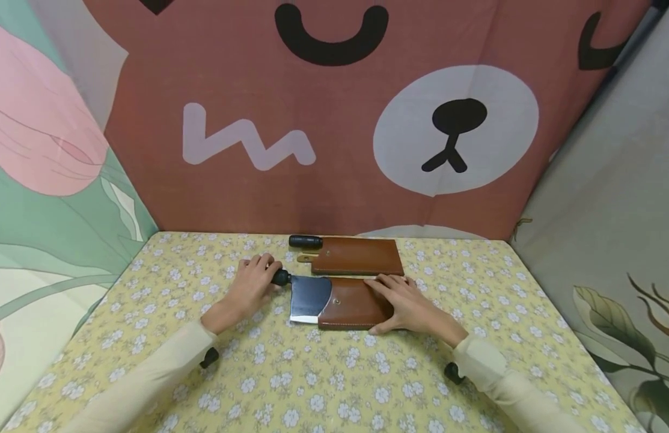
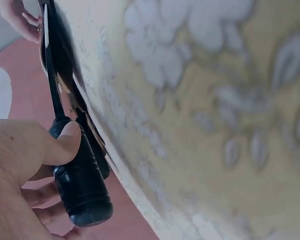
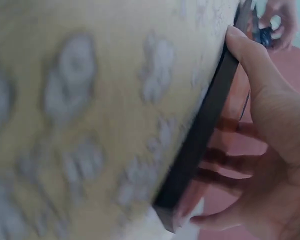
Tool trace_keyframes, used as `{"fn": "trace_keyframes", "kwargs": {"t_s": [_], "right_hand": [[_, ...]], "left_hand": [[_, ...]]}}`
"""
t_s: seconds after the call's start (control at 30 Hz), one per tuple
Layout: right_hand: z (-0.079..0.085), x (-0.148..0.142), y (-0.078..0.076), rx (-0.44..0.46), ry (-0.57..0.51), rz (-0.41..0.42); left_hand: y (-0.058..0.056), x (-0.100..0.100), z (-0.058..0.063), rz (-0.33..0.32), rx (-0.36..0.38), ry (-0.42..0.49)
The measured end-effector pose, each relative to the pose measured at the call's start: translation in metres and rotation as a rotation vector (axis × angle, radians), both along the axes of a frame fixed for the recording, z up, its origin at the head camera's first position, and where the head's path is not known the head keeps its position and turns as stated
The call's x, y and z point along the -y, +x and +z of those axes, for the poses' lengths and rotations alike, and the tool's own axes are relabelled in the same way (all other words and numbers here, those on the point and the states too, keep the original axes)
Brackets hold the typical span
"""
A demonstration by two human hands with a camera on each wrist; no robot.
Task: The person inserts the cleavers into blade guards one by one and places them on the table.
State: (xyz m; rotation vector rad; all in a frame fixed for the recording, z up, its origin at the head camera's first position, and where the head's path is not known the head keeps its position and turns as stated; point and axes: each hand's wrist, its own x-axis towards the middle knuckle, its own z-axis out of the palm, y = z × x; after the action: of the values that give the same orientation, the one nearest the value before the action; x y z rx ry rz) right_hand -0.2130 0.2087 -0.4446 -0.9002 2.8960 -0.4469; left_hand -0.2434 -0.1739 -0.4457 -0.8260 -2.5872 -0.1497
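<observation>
A cleaver (image 1: pixel 309 297) with a dark blade and a bright cutting edge is partly inside a brown leather sheath (image 1: pixel 347 308). Its black handle (image 2: pixel 82 185) is in my left hand (image 1: pixel 252 281), the thumb lying along it in the left wrist view. My right hand (image 1: pixel 407 304) holds the sheath's right end, thumb on the near edge and fingers over the top and far side. From the right wrist, the sheath's dark edge (image 3: pixel 202 127) runs between thumb and fingers. How deep the blade reaches inside is hidden.
Just behind lies a second brown sheath (image 1: pixel 361 255) with a black handle (image 1: pixel 306 242) and a tan strap (image 1: pixel 306 258) at its left. A yellow flowered cloth (image 1: pixel 312 385) covers the table. A bear-print curtain (image 1: pixel 247 198) hangs at the back, with printed cloth on both sides.
</observation>
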Motion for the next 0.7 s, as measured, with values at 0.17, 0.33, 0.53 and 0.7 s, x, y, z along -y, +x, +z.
{"fn": "trace_keyframes", "kwargs": {"t_s": [0.17,0.33,0.53,0.7], "right_hand": [[0.005,-0.003,0.004,0.104,-0.009,-0.023],[0.006,-0.009,0.004,0.123,0.008,-0.018],[0.003,-0.011,0.002,0.082,-0.01,-0.016],[0.002,-0.008,0.002,0.061,-0.025,-0.021]], "left_hand": [[0.0,0.002,0.0,0.001,-0.003,-0.011],[0.001,0.001,-0.004,-0.009,-0.008,0.001],[0.002,-0.003,-0.004,-0.007,-0.019,0.014],[0.001,-0.004,-0.004,0.006,-0.004,0.007]]}}
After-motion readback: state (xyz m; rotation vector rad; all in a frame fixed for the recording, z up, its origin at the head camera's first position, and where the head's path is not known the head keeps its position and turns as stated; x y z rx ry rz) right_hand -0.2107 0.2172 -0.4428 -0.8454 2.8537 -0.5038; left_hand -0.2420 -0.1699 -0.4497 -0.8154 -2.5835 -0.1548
